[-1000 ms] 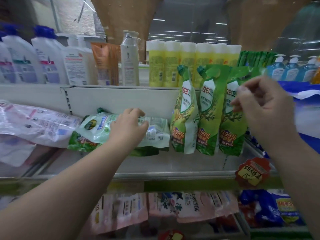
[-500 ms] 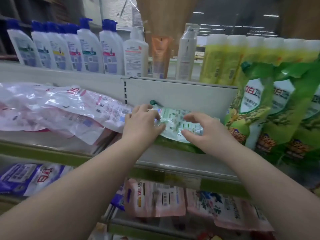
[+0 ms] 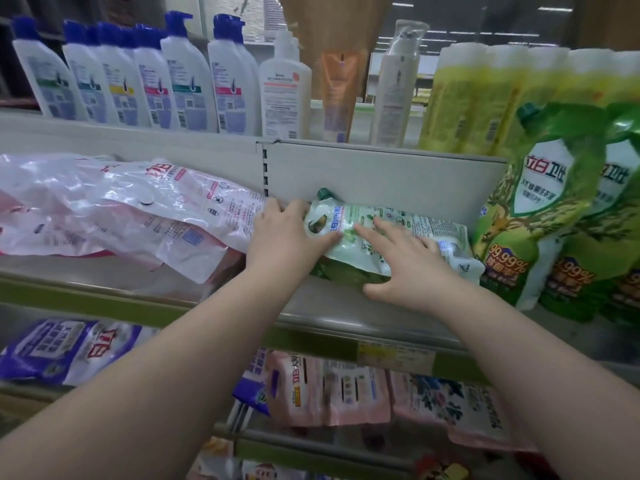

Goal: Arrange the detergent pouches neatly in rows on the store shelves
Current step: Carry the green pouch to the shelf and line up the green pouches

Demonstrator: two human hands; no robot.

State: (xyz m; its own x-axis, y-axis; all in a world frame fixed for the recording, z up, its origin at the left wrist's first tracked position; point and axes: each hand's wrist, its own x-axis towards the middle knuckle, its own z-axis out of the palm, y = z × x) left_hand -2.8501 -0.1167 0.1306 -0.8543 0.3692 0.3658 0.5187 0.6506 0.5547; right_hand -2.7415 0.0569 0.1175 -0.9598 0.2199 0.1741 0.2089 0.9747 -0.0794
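From the head camera, both hands are on a green-and-white detergent pouch (image 3: 391, 237) that lies flat on the middle shelf (image 3: 332, 306), its capped spout pointing toward the back panel. The left hand (image 3: 284, 237) clasps the spout end, thumb over the printed face and fingers curled round the far edge; the right hand (image 3: 408, 265) rests spread and flat on top of the pouch, fingers extended across the label, thumb at the near edge (pressing rather than closed round it, as far as one can tell). Just left of the left hand, touching its knuckles, lies a heap of pink-and-white pouches (image 3: 121, 209), crumpled and overlapping. To the right of the right hand stand upright green pouches (image 3: 540, 209), close beside the flat one. Above the grip, the upper shelf carries white bottles with blue caps (image 3: 138, 81) and yellow bottles (image 3: 485, 95). Below the forearms, a lower shelf holds pink pouches (image 3: 329, 389) and purple ones (image 3: 69, 348).
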